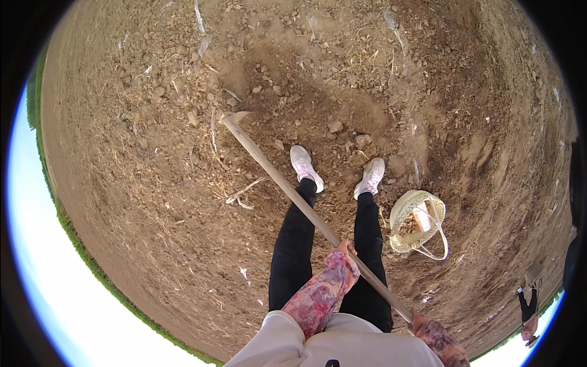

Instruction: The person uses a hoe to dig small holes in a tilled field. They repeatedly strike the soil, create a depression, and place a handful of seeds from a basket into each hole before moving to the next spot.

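Both hands grip the wooden handle of a hoe [293, 194], which slants across the front of my legs. My left hand [346, 247] is closed around the middle of the handle, below a patterned sleeve. My right hand [416, 321] holds the handle near its end, close to my right hip. The hoe's head [236, 117], coated with soil, is at the far end on the upper left, at the edge of a patch of loose, dug soil [298, 110]. Whether the blade touches the ground I cannot tell.
A woven basket [398, 238] with two handles stands right of my right foot, holding small brown items and a pale box-like object [422, 216]. Clods, dry stalks [245, 190] and plastic film scraps lie about. Another person [529, 307] stands far off at the lower right.
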{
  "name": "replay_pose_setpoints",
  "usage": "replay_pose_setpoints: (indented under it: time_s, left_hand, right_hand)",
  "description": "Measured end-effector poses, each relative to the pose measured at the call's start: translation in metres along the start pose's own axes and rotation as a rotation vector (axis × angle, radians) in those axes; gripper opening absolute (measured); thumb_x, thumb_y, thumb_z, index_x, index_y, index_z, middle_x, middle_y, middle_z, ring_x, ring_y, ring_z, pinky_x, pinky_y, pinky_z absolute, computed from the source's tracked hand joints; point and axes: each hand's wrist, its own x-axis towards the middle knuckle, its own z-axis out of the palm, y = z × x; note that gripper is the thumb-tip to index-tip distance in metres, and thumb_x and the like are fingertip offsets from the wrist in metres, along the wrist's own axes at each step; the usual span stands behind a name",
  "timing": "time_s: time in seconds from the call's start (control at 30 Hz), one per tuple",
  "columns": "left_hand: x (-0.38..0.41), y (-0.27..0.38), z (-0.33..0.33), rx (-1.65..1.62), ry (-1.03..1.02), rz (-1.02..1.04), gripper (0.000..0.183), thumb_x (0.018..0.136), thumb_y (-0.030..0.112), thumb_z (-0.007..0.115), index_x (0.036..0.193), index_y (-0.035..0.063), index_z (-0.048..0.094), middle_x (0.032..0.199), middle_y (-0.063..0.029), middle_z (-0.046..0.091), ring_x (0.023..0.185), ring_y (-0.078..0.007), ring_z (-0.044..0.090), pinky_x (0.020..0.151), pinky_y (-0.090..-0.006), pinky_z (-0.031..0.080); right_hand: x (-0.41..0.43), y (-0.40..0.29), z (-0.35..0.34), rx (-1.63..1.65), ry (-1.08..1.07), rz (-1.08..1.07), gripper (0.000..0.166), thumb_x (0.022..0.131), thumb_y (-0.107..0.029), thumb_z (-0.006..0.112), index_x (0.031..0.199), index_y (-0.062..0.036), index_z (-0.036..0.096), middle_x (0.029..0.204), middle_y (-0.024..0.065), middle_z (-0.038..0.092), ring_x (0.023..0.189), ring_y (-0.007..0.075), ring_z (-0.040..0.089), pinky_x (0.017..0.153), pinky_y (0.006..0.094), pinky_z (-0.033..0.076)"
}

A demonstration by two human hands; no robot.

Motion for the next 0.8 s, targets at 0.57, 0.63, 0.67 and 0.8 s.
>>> replay_pose_setpoints:
  time_s: [0.57,0.63,0.67,0.8]
  left_hand:
    - [-0.027,0.414,0.027,-0.069,-0.509,0.666,0.017,0.072,0.007,0.050,0.063,0.0085,0.035,0.049,0.0004,0.034,0.042,-0.0110,0.034,0.040,-0.0250,0.032]
    - [0.023,0.371,0.040,-0.011,-0.216,0.669,0.010,0.069,0.008,0.051,0.067,0.0027,0.042,0.050,-0.0051,0.043,0.041,-0.0164,0.044,0.039,-0.0295,0.036]
    - [0.029,0.331,0.053,0.134,-0.136,0.619,0.011,0.067,0.007,0.050,0.060,0.0020,0.043,0.046,-0.0068,0.045,0.039,-0.0175,0.046,0.038,-0.0289,0.038]
    - [0.049,0.197,0.051,0.001,-0.035,0.458,0.010,0.065,0.004,0.050,0.061,0.0009,0.041,0.045,-0.0055,0.042,0.034,-0.0167,0.043,0.032,-0.0282,0.036]
  right_hand:
    - [0.119,-0.302,-0.142,0.249,0.455,-0.390,0.037,0.062,-0.017,0.059,0.096,-0.0096,0.047,0.064,0.0148,0.055,0.062,0.0305,0.055,0.054,0.0385,0.042]
    - [0.139,-0.273,-0.120,0.309,0.430,-0.368,0.042,0.062,-0.017,0.058,0.101,-0.0083,0.046,0.065,0.0168,0.056,0.064,0.0318,0.055,0.057,0.0382,0.043]
    - [0.148,-0.240,-0.096,0.294,0.400,-0.311,0.048,0.061,-0.016,0.058,0.106,-0.0082,0.045,0.069,0.0188,0.055,0.067,0.0337,0.054,0.060,0.0384,0.044]
    - [0.096,-0.145,-0.069,0.258,0.261,-0.167,0.038,0.059,-0.015,0.057,0.095,-0.0078,0.047,0.074,0.0202,0.054,0.070,0.0367,0.053,0.063,0.0416,0.043]
